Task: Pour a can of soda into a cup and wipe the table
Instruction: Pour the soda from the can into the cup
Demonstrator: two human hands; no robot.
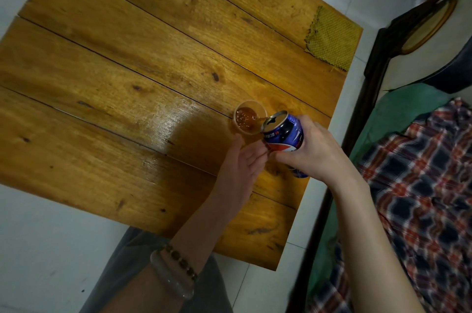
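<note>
A clear plastic cup (249, 116) stands on the wooden table (122, 77) near its right edge, partly filled with brown fizzy soda. My right hand (310, 149) grips a blue soda can (283, 134), tilted with its mouth over the cup's rim; a thin stream runs into the cup. My left hand (241, 162) rests just below the cup, fingers touching its base and side, palm turned toward the can. A yellow-green woven cloth (332, 38) lies flat at the table's far right corner.
White tiled floor (38, 236) surrounds the table. To the right stands a dark wooden bench frame (367, 98) with a green cover and a plaid cloth (429, 185). My grey-clad knee (122, 261) is under the near table edge.
</note>
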